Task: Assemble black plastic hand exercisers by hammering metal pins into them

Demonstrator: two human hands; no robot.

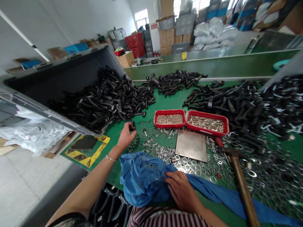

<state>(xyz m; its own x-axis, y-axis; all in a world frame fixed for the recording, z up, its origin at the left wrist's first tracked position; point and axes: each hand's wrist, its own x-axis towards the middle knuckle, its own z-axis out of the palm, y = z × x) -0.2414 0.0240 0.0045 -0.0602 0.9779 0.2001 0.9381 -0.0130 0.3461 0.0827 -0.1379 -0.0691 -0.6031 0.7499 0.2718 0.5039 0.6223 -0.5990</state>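
Left hand [125, 137] raised well left of the steel plate [191, 145], thumb and fingertips closed narrowly on a small black part [132, 126]; thin bracelet [110, 158] on that wrist. Farther left of the plate, a large grey plastic bin [71, 78] sits tilted at the edge of the green desk [175, 102], its mouth toward the plate, with a heap of black moulded parts [101, 101] spilling from it onto the desk. Directly behind the plate, two red trays [169, 119] stand side by side, touching or nearly so, both filled with small silver metal pieces [205, 123]. Steel washers [189, 167] lie scattered around the plate on both sides and in front. Just in front of the plate, right hand [181, 190] rests on a crumpled blue cloth [142, 178], open, fingers spread, gripping nothing separate. Right of the plate, a wooden-handled hammer [243, 189] lies across the washers, and a second heap of black parts [227, 107] lies behind it.
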